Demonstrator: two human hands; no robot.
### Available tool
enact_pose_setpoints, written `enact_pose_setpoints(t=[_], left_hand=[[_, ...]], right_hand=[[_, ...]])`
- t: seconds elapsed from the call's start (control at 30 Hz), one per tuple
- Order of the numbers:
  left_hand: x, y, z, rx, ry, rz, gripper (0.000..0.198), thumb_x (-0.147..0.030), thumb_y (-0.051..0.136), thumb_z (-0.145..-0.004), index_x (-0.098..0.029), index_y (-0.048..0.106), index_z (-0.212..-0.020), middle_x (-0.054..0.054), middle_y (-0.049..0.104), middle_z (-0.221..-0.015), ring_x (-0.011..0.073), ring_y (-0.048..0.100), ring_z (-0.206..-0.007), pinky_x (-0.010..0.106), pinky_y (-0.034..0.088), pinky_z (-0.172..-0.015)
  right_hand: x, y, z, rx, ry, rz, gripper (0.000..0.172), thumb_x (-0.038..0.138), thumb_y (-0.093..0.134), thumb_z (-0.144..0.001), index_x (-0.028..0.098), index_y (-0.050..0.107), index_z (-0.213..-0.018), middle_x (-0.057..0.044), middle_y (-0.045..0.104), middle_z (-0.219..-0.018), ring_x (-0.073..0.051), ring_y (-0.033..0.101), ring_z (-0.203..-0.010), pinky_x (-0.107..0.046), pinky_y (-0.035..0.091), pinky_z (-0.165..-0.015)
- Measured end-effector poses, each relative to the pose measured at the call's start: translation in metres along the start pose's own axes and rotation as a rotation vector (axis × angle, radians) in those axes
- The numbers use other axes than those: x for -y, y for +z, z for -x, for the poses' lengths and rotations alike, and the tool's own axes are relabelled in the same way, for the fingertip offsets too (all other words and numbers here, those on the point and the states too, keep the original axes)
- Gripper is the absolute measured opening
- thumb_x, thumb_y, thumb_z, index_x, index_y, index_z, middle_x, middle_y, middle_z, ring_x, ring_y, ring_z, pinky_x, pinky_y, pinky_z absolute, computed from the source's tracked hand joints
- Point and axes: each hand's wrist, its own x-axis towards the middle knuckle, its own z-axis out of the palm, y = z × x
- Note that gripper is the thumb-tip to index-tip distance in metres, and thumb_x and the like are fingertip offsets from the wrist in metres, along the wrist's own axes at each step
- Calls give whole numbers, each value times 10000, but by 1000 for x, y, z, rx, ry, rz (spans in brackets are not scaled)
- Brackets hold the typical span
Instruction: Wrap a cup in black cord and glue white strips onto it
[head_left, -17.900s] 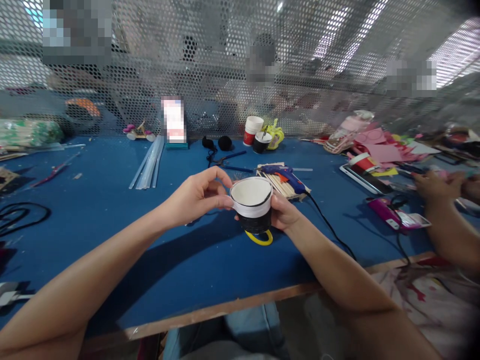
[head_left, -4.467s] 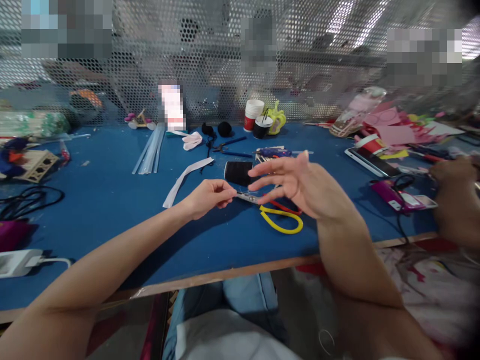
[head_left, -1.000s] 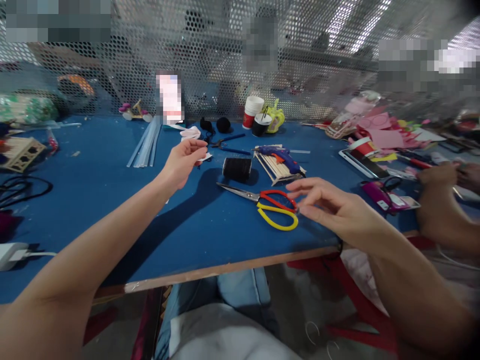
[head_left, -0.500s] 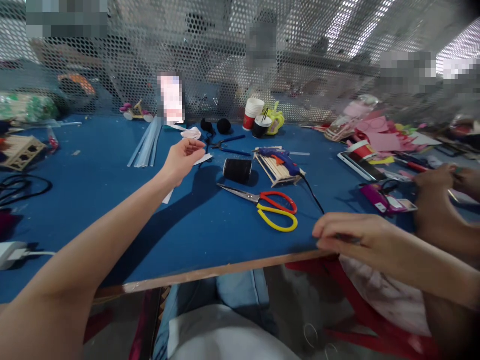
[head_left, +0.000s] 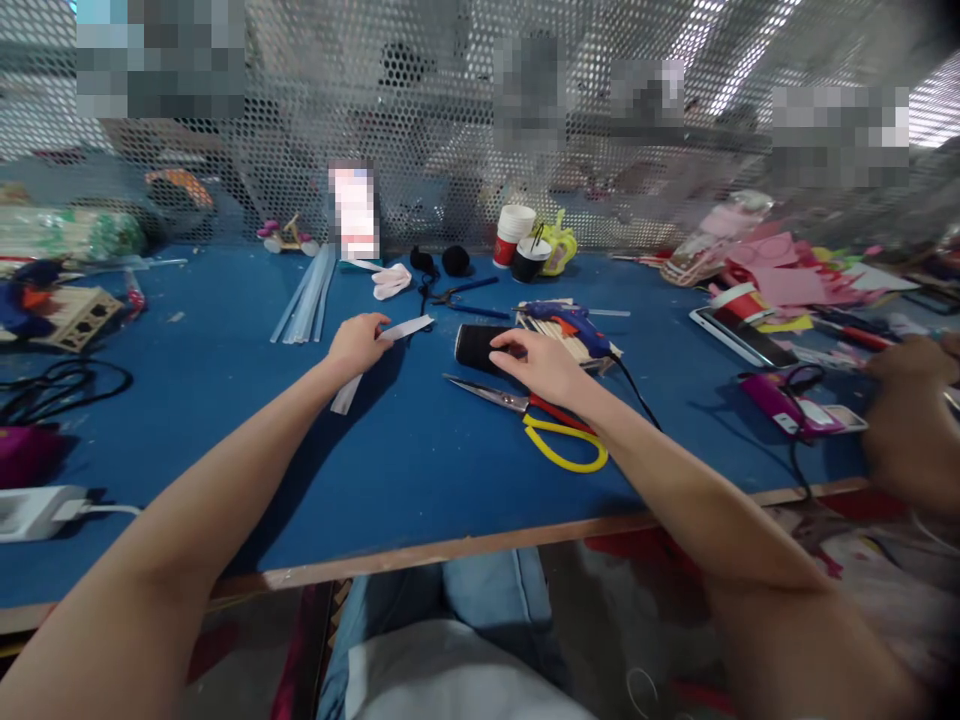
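Note:
My left hand (head_left: 360, 343) lies low on the blue table (head_left: 420, 470), its fingers closed on a long white strip (head_left: 409, 326) that runs under the hand and out toward me. My right hand (head_left: 536, 362) reaches forward with fingers stretched out, the fingertips resting on a black cup (head_left: 471, 345) that lies on its side. Scissors (head_left: 551, 428) with red and yellow handles lie just in front of that hand, partly under my wrist. A blue glue gun (head_left: 571, 319) rests on a bundle of wooden sticks right behind my right hand.
Clear glue sticks (head_left: 306, 296), pliers (head_left: 459, 292) and paper cups (head_left: 517, 240) sit toward the mesh wall. A phone (head_left: 742, 338), pink paper and another person's hand (head_left: 904, 400) crowd the right. Black cable (head_left: 60, 385) and a white power strip (head_left: 30, 508) lie left.
My right hand came up from the table's front edge and forward to the black cup. My left hand dropped from the air onto the white strip.

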Motion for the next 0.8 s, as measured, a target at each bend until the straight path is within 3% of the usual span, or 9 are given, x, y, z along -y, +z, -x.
enact_pose_setpoints(t=[0.1, 0.2, 0.33, 0.47, 0.63, 0.8], left_hand=[[-2, -3, -2, -34, -31, 48, 107, -234, 609, -663, -182, 668, -735, 54, 639, -662, 213, 593, -677, 318, 439, -688], [-7, -14, -2, -126, -61, 231, 121, -290, 573, -702, -176, 614, -695, 39, 620, -626, 175, 582, -616, 281, 430, -605], [-16, -26, -1, -174, -169, 832, 138, -256, 632, -658, -172, 530, -698, 24, 605, -637, 137, 583, -562, 263, 448, -552], [-22, -29, 0, -93, -217, 1004, 144, -171, 618, -675, -183, 491, -741, 27, 614, -689, 127, 578, -534, 290, 461, -549], [-19, -23, 1, -96, -229, 837, 146, -155, 589, -677, -194, 463, -738, -43, 487, -563, 55, 374, -402, 227, 333, -450], [-15, -5, -3, -65, -96, 248, 247, -394, 658, -659, -194, 515, -679, -7, 486, -567, 142, 474, -551, 258, 322, -520]], right_hand=[[6, 2, -9, -92, -51, 35, 155, 280, 575, -803, 164, 662, -857, -72, 682, -902, -184, 605, -771, -334, 468, -705], [20, 1, -17, -129, -199, 128, 126, 261, 579, -814, 168, 664, -808, -65, 678, -888, -189, 587, -791, -333, 441, -717], [40, 10, -30, -30, -411, 338, 139, 244, 581, -837, 150, 649, -760, -76, 674, -836, -210, 547, -836, -333, 386, -729], [53, 23, -42, 24, -530, 566, 150, 239, 566, -855, 119, 640, -804, -118, 658, -898, -245, 511, -894, -342, 325, -697], [51, 26, -51, 11, -563, 685, 186, 256, 547, -868, 105, 649, -831, -131, 643, -929, -268, 478, -943, -357, 300, -701], [41, 26, -48, 49, -512, 697, 181, 256, 567, -853, 105, 665, -838, -139, 645, -940, -284, 482, -991, -365, 334, -727]])
